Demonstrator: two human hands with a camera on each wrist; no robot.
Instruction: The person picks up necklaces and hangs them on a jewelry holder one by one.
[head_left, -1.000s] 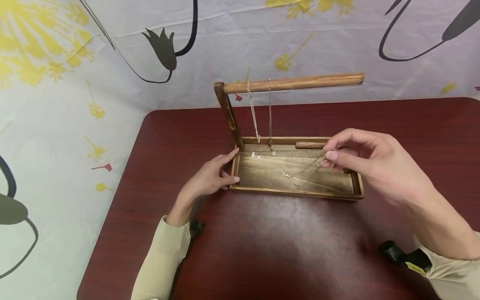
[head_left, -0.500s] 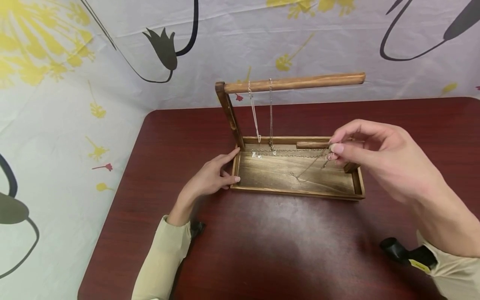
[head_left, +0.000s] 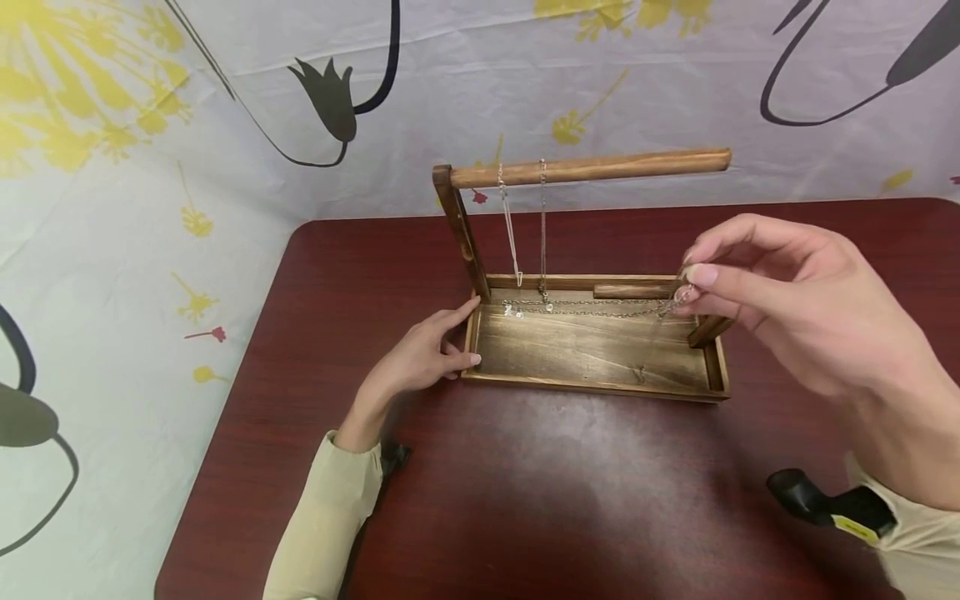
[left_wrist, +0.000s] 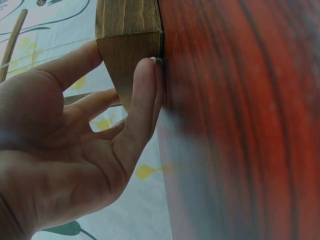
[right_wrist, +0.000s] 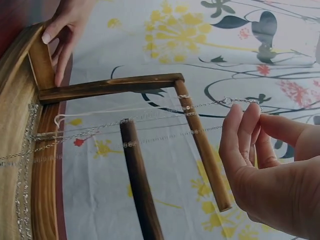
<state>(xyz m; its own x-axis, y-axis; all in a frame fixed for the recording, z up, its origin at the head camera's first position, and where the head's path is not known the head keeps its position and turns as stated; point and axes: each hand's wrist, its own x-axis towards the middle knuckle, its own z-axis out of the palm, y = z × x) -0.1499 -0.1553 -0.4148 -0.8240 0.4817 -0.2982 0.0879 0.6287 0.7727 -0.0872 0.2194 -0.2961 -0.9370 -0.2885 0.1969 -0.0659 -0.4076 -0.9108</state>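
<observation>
A wooden jewelry stand has a shallow tray [head_left: 540, 350], a post at the left and a long upper bar [head_left: 637, 165]. My left hand [head_left: 416, 354] grips the tray's left end, thumb at the front corner and index finger at the back; the left wrist view shows fingers around that wooden end [left_wrist: 130, 55]. Thumb and fingertips of my right hand [head_left: 795, 308] pinch a thin silver necklace [right_wrist: 227, 101] near its clasp, over the tray's right part. Its lower end hangs down toward the tray floor. Two necklaces, one pale [head_left: 510, 237] and one grey [head_left: 543, 225], hang from the upper bar.
A lower bar [head_left: 630, 292] and a short right-hand post [head_left: 705, 332] are partly hidden behind my right hand. Chains [head_left: 592, 308] run lengthwise along the tray's back. The dark red table [head_left: 570, 500] meets a floral cloth backdrop [head_left: 465, 75].
My right hand has moved right and slightly up with the necklace, drawing its lower end rightward across the tray. My left hand has stayed on the tray's end.
</observation>
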